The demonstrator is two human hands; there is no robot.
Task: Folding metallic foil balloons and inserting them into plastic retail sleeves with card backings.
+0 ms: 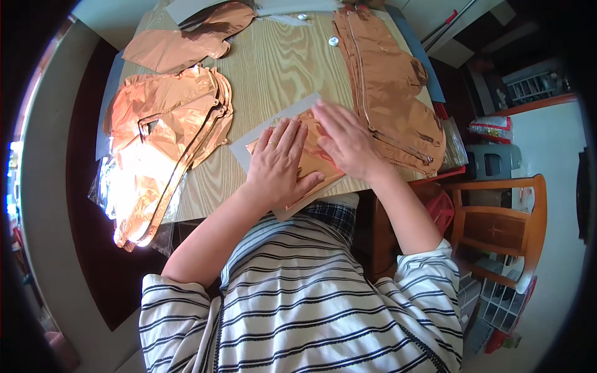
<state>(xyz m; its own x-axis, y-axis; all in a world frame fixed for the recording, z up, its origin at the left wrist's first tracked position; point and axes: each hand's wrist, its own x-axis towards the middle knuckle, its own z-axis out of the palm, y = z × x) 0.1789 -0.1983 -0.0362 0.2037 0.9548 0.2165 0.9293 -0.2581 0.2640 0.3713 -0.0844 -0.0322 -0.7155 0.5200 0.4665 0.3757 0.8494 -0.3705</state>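
Both my hands lie flat on a folded copper-coloured foil balloon [309, 146], which rests on a grey card [241, 148] at the table's near edge. My left hand [277, 158] has its fingers stretched out over the left part of the foil, with a ring on one finger. On the right part presses my right hand [349, 140], fingers extended and slightly blurred. Much of the foil is hidden beneath them. A pile of flat copper foil balloons [180, 102] hangs over the table's left edge, shining brightly. Another stack of them [388, 81] lies along the right side.
More copper foil [177, 50] covers the far left of the wooden table [280, 62]. Two small round whitish pieces, one nearer [333, 41] and one farther [303, 17], sit toward the back. A wooden chair [497, 214] stands at the right, beside a grey stool [494, 158].
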